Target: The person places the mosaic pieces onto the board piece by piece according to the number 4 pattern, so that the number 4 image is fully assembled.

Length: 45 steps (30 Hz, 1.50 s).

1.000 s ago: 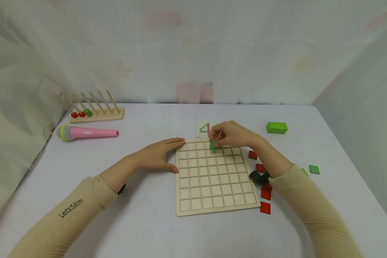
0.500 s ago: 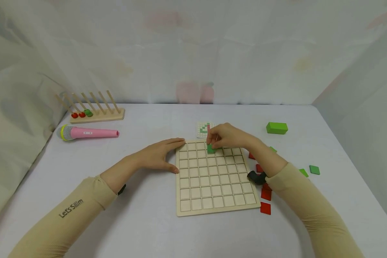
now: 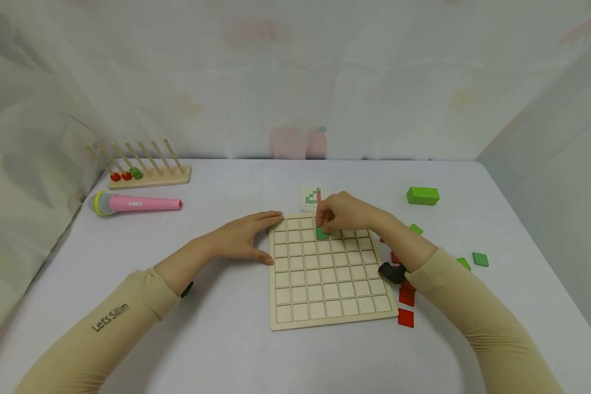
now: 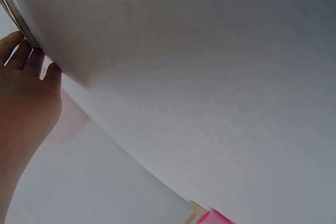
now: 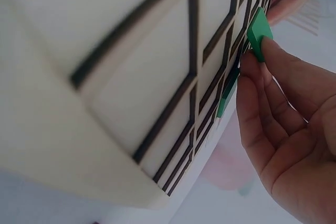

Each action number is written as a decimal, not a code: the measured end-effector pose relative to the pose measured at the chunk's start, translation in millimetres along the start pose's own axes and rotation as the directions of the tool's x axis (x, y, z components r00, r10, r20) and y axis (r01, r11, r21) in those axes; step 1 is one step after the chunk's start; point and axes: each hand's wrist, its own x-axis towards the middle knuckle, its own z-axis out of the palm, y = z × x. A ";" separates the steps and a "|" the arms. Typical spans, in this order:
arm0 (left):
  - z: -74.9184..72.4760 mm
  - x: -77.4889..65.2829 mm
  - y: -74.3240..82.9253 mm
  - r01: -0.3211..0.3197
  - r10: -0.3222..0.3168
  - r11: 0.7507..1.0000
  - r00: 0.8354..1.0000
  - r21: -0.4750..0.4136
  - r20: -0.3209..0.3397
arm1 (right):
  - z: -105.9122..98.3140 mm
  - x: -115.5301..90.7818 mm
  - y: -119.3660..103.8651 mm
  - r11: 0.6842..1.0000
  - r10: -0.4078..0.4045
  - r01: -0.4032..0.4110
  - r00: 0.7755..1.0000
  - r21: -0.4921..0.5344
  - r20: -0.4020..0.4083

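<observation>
Pale wood forms the square board with a recessed grid [image 3: 316, 293], located at the centre of the head frame and extending toward its lower edge. Right hand [image 3: 348, 212]: grasping; thumb and fingers pinch a thin square green tile [image 3: 322, 234] over the upper part of the board, just right of the frame's centre. In the right wrist view the tile stands tilted relative to the board face; contact between its edge and the grid cannot be confirmed. A second green tile [image 5: 228, 94] lies on the grid in that view, partly covered by the fingers. Left hand [image 3: 241, 236]: holding nothing, fingers extended and thumb spread apart, fingertips resting on the board's left edge. A small white card printed with a green and red grid pattern [image 3: 309, 196] lies just above the board, near the pinching hand. Square red tiles [image 3: 406, 297] lie along the board's right side, partly hidden beneath the right forearm. Right of frame: light green tiles [image 3: 416, 229] and a darker green square [image 3: 480, 259]; above these, a rectangular bright green block [image 3: 423, 196]. Upper left: a pink toy microphone with a yellow ring [image 3: 143, 203] lies below a wooden peg rack [image 3: 174, 178] carrying red and green beads [image 3: 136, 173].
</observation>
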 end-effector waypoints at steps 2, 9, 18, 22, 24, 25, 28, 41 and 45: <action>0.2 -0.1 -0.2 -0.002 0.002 1.000 1.000 0.003 -0.003 | 0.5 0.5 0.3 1.000 0.003 -0.003 1.000 -0.002 -0.002; 0.4 0.0 -0.3 -0.004 0.004 1.000 1.000 0.003 -0.005 | 2.5 2.6 3.3 1.000 0.000 0.000 1.000 -0.017 -0.006; -0.1 0.2 0.1 -0.001 0.001 1.000 1.000 -0.004 -0.004 | 3.0 1.7 0.3 1.000 -0.007 0.007 1.000 -0.014 -0.017; -0.2 0.7 -0.1 -0.001 0.001 1.000 1.000 -0.004 -0.003 | 3.9 3.2 -0.9 1.000 0.005 -0.005 1.000 -0.020 -0.016; -0.2 0.6 -0.3 -0.001 0.001 1.000 1.000 -0.002 -0.002 | 4.2 4.1 -0.8 1.000 0.007 -0.007 1.000 -0.023 -0.016; -0.1 0.6 -0.2 -0.001 0.001 1.000 1.000 -0.001 -0.002 | 4.1 4.3 -0.9 1.000 0.006 -0.007 1.000 -0.025 -0.016; 0.4 0.7 -0.9 -0.004 0.004 1.000 1.000 -0.001 -0.004 | 1.5 3.0 -1.1 0.999 0.000 0.000 1.000 -0.034 -0.021; 1.1 0.2 -0.3 -0.004 0.004 1.000 1.000 0.023 -0.011 | -33.4 -38.8 24.0 0.997 0.081 -0.081 0.984 0.008 -0.156; 0.6 0.1 0.2 -0.001 0.002 1.000 1.000 0.022 -0.010 | -39.3 -54.4 35.1 0.993 0.121 -0.120 0.978 0.015 -0.168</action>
